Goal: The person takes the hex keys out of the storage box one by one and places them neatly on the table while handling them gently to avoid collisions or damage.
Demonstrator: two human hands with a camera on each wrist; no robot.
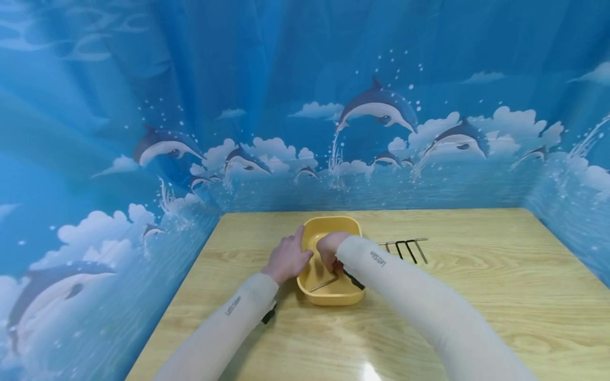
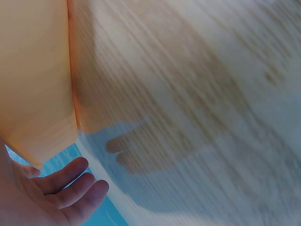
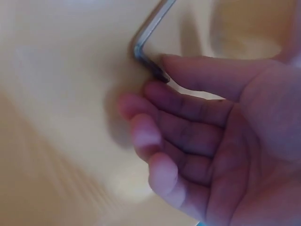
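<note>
A yellow plastic basin [image 1: 333,300] stands on the table, its outer wall [image 2: 35,70] filling the left side of the left wrist view. At its left rim is my left hand [image 1: 288,257], thumb over the edge and other fingers outside, gripping the rim. My right hand [image 1: 330,250] reaches down into the basin. There it pinches the short arm of an L-shaped hex key [image 1: 323,284] between thumb and index fingertip. The right wrist view shows the metal key [image 3: 153,30] bent near the fingertips, its long arm leading away. The remaining right fingers curl loosely.
Several more hex keys [image 1: 410,248] lie side by side on the table right of the basin, partly hidden by the right sleeve. The wood-grain table [image 1: 500,286] meets a blue dolphin-print curtain [image 1: 286,185] at the back and both sides.
</note>
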